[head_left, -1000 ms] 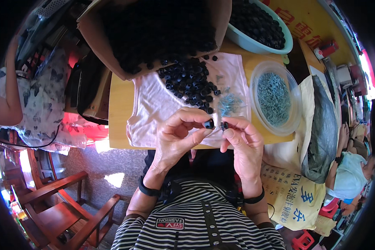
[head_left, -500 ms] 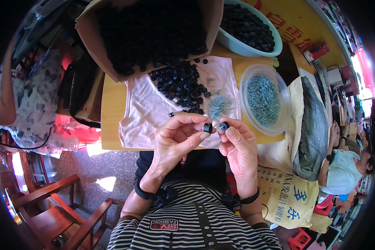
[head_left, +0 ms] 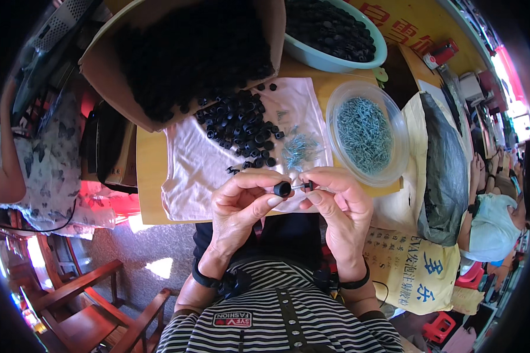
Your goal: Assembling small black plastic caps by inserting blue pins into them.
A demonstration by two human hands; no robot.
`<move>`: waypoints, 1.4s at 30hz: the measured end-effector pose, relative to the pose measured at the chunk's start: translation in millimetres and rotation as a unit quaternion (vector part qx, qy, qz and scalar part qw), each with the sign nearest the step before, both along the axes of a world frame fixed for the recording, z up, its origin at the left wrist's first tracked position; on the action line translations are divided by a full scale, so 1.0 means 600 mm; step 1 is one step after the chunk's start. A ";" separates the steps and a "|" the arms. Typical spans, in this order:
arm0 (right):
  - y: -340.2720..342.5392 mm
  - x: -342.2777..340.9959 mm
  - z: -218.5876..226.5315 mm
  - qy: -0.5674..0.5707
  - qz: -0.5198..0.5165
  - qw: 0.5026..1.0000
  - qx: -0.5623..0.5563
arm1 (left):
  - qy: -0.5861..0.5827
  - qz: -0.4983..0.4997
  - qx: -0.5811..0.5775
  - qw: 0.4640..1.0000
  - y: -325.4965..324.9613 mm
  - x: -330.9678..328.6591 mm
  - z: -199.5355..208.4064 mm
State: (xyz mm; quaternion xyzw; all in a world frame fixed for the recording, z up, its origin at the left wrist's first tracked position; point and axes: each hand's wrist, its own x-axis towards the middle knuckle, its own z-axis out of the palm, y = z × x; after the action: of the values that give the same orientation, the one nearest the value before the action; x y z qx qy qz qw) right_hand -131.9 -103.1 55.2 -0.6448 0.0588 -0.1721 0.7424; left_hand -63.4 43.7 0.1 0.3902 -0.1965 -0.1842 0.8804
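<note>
My left hand point(head_left: 239, 203) pinches a small hollow black plastic cap point(head_left: 282, 189) between thumb and fingers, its open end showing. Close to it on the right, my right hand point(head_left: 343, 207) grips a small black piece point(head_left: 308, 186) with a thin metal screw point(head_left: 298, 187) pointing toward the cap. Whether the screw tip touches the cap I cannot tell. Just beyond my hands, a pile of black caps point(head_left: 241, 123) and a small heap of bluish screws point(head_left: 300, 150) lie on a pale pink cloth point(head_left: 185, 170).
A cardboard box point(head_left: 97, 73) full of black pieces leans over the far left of the wooden table point(head_left: 150, 176). Behind stands a light-blue basin point(head_left: 321, 63) of black parts. A clear round tub point(head_left: 401, 138) holds many screws. Wooden chairs point(head_left: 94, 320) stand at lower left; a person point(head_left: 492, 226) sits at right.
The piece in my right hand has turned, so its screw now points left toward the cap. The surroundings have shifted slightly left in view.
</note>
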 end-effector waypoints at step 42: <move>0.000 0.003 -0.002 -0.022 -0.024 0.952 -0.303 | -0.056 0.045 0.103 0.992 -0.002 -0.003 0.000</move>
State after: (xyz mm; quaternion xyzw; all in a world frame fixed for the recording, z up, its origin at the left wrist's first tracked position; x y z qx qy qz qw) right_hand -129.9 -103.0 54.2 -0.8337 0.0030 -0.2140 0.5090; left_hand -65.5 42.3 0.4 0.4966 -0.2079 -0.1419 0.8307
